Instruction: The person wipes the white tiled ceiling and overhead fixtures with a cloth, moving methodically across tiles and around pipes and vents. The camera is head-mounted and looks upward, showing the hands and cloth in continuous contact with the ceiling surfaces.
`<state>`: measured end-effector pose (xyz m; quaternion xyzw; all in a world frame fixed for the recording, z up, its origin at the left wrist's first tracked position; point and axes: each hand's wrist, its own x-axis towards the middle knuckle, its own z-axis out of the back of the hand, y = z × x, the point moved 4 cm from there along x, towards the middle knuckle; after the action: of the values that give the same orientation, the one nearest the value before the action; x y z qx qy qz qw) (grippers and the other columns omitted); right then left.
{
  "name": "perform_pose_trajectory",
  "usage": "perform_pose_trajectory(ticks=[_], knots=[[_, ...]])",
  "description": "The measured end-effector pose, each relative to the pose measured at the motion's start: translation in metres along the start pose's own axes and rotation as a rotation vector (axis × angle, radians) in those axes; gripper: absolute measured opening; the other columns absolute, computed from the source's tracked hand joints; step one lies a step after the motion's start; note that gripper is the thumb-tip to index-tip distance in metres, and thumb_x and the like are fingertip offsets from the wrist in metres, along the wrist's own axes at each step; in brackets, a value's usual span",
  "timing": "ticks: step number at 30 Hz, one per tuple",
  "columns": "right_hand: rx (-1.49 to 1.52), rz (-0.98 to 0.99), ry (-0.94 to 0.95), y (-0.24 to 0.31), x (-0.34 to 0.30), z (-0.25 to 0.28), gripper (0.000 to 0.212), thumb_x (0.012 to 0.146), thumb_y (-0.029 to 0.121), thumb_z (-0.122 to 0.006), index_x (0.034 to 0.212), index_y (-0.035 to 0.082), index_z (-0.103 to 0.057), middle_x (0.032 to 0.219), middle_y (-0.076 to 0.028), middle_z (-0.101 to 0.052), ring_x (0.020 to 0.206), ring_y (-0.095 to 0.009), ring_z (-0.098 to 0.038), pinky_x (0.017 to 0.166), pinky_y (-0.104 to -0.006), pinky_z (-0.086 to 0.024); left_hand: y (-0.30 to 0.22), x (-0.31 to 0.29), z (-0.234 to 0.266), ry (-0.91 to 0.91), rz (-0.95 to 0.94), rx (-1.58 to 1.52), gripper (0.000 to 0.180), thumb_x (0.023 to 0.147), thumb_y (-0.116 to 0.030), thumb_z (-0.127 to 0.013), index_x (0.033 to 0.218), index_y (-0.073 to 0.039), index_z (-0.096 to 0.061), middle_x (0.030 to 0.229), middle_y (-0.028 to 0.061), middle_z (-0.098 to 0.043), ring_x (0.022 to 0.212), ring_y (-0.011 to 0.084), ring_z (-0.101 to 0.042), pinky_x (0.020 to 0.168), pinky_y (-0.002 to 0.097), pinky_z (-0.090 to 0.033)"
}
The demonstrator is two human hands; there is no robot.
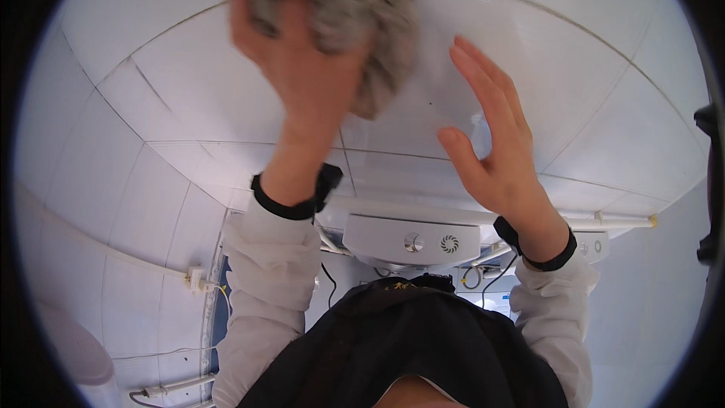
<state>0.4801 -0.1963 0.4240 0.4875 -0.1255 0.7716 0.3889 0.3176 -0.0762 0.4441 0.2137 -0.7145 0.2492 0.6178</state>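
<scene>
A crumpled grey-beige cloth lies against the white tiled wall at the upper middle. My left hand is on it, with its fingers curled into the folds and partly hidden; hand and cloth are blurred. To the right, my right hand is raised before the tiles, fingers stretched out and thumb apart, holding nothing. Whether it touches the wall I cannot tell. Each wrist wears a black band over a white sleeve.
Below the hands is a white box-shaped unit with a round vent, and a white pipe runs to its right. Black cables hang beneath. A socket with a cord sits on the left wall. At lower left stands a pale rounded object.
</scene>
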Motion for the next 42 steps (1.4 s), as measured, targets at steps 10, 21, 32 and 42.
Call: perform_pose_trajectory(ticks=[10,21,32,42], knots=[[-0.010,-0.177,0.069,-0.018,-0.030,-0.015,0.045,0.081,0.003,-0.060,0.125,0.007,-0.053,0.125,-0.015,-0.052,0.112,-0.033,-0.052,0.093,-0.0380,-0.044,0.054,0.012,0.028,-0.116,0.205,0.042,0.076,0.066,-0.024,-0.080,0.127,-0.003,-0.040,0.136,0.0291,-0.017,0.125,0.0429,-0.024,0.100,0.0486,-0.031],[-0.047,-0.183,-0.062,-0.020,-0.066,0.012,0.029,0.081,0.000,-0.059,0.109,0.005,-0.062,0.115,-0.012,-0.059,0.100,-0.028,-0.060,0.084,-0.0335,-0.049,-0.059,-0.008,-0.038,0.012,-0.193,0.016,0.063,0.057,-0.038,-0.082,0.111,-0.016,-0.058,0.133,0.0240,-0.029,0.122,0.0452,-0.027,0.097,0.0529,-0.031],[-0.060,-0.293,-0.137,-0.034,-0.115,0.047,0.020,0.083,-0.003,-0.055,0.100,0.002,-0.065,0.099,-0.012,-0.065,0.088,-0.026,-0.063,0.077,-0.0304,-0.050,-0.131,-0.061,-0.059,0.254,-0.414,-0.223,0.014,0.067,-0.026,-0.070,0.080,-0.031,-0.068,0.128,-0.0024,-0.047,0.127,0.0346,-0.035,0.091,0.0569,-0.036],[-0.213,-0.274,-0.291,-0.043,-0.138,0.063,0.028,0.082,-0.002,-0.056,0.110,0.001,-0.060,0.107,-0.014,-0.063,0.098,-0.029,-0.060,0.082,-0.0333,-0.049,-0.127,-0.013,-0.078,-0.041,-0.242,0.017,0.092,0.064,-0.028,-0.082,0.134,0.004,-0.031,0.137,0.0255,-0.027,0.124,0.0456,-0.029,0.098,0.0579,-0.028]])
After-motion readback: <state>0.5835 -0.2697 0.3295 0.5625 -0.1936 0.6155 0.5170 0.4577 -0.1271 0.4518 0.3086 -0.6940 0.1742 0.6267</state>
